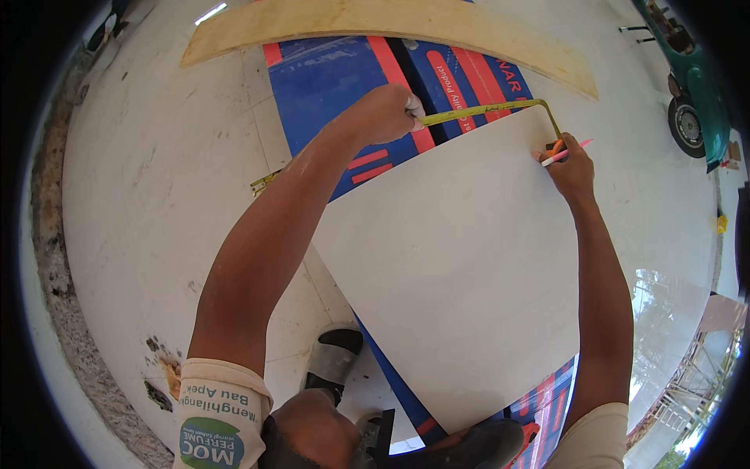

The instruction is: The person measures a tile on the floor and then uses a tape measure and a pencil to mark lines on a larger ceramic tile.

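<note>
The thin yellow metal tape measure blade (484,109) could crease where it bends sharply near the far right corner of the large white flat board (461,250); the cause would be the right hand (574,170) pulling it down too hard. A reading across that bend would likely come out wrong. If the left hand (391,113) loosened, the blade might slip or twist. The slim white-and-pink pen (557,156), sharing the right hand with the blade's lower end, could leave a stray mark on the board.

The blade spans the 2 hands, beyond the board's far edge and over the blue-and-red printed sheet (316,102). Its long axis runs left to right, climbing slightly away from the person, then turns down toward the right hand. The left fingers are clamped on the blade; the right fingers are closed around the pen, though their hold on the blade cannot be told.
</note>
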{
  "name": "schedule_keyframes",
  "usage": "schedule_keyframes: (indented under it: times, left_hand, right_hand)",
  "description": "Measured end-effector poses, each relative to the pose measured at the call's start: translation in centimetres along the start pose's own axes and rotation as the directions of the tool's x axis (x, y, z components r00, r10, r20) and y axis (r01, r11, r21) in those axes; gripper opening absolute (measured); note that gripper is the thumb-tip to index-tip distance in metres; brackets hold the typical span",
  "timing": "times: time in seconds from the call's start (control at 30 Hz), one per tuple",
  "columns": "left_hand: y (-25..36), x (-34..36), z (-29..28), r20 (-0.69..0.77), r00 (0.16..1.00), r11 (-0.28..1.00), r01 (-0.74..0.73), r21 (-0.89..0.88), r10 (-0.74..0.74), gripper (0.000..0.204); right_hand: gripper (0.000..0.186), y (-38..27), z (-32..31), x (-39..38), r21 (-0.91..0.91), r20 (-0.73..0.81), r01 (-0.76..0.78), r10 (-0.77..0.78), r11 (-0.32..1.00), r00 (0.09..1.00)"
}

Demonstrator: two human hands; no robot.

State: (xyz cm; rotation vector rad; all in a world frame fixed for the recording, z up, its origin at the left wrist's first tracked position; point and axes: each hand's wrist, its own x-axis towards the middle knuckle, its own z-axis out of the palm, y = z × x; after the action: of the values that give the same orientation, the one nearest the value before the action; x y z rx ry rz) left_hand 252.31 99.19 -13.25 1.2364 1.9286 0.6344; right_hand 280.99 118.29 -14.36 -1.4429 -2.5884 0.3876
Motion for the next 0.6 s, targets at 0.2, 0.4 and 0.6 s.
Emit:
schedule_keyframes:
  times: [0.2,0.4,0.6]
  left_hand:
    - [0.3,-1.5,-1.2,0.131,0.991,0.999,0.002,-0.033,0.003,0.029]
    - [-0.3,0.9,1.5,0.209,0.978,0.995,0.018,-0.095,0.003,0.028]
    - [-1.8,3.0,2.8,0.124,0.990,0.993,-0.058,-0.107,0.071,0.026]
  right_hand:
    - [0.048,-2.1,-0.2,-0.9,-0.044,-0.143,0.105,-0.110,0.993,0.983]
    - [0.050,-1.0,-0.9,-0.1,-0.087,-0.108,0.069,-0.078,0.994,0.991]
    - [0.050,-0.4,-0.4,-0.2,-0.093,-0.118,0.063,-0.073,0.994,0.990]
